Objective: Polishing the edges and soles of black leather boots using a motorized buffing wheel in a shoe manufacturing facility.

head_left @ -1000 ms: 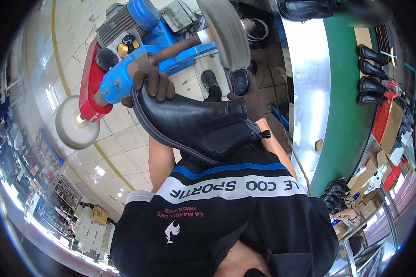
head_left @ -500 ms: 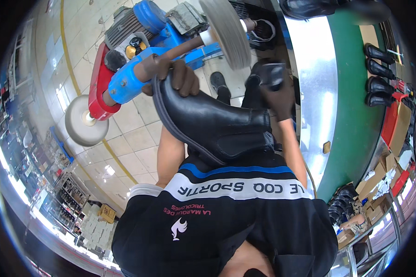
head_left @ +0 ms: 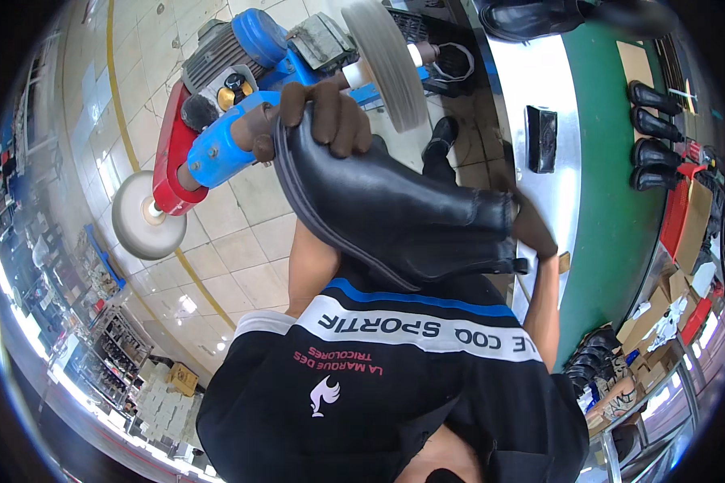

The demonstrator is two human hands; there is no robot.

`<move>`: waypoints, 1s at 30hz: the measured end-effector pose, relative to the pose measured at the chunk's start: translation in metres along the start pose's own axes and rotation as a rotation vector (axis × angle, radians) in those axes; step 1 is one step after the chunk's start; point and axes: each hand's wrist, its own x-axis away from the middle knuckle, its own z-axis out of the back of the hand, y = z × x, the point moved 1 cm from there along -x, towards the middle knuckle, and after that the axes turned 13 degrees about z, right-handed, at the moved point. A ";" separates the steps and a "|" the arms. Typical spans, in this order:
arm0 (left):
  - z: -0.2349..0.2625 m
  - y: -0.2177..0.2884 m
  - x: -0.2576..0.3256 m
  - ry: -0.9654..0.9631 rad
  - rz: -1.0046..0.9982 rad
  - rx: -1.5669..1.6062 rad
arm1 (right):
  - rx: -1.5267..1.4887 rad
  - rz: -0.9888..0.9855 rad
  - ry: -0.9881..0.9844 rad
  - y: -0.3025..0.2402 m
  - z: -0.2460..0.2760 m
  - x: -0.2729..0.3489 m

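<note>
A black leather ankle boot [head_left: 379, 193] lies on its side in front of my chest, its toe to the left and its shaft to the right. My left hand [head_left: 330, 121], in a brown glove, is closed over the toe, with its fingers on the upper. My right hand [head_left: 533, 227], also gloved in brown, grips the boot at the shaft's top opening. Some of its fingers are hidden by the leather. Beyond the right hand, a black rectangular block [head_left: 541, 139] rests on the shiny metal tabletop [head_left: 568, 92].
Ahead to the left stands a blue and red motor machine [head_left: 225, 149], with a blurred grey buffing wheel [head_left: 387, 64] and a pale wheel [head_left: 141, 216]. Several black boots [head_left: 656, 125] stand along the green surface [head_left: 608, 161] at right; another boot [head_left: 528, 18] lies at the far edge.
My right hand has put the black block down on the metal tabletop and moved to the boot's shaft. The boot has shifted slightly right, with my left hand still on its toe.
</note>
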 end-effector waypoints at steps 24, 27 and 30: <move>0.177 -0.090 0.124 1.300 0.546 -0.278 | 0.150 0.505 0.490 -0.064 -0.118 -0.078; 0.163 -0.101 0.111 1.284 0.628 -0.230 | -0.298 0.265 0.407 -0.050 -0.113 -0.063; 0.160 -0.102 0.163 1.165 0.701 -0.117 | -0.390 0.125 0.455 -0.097 -0.107 -0.040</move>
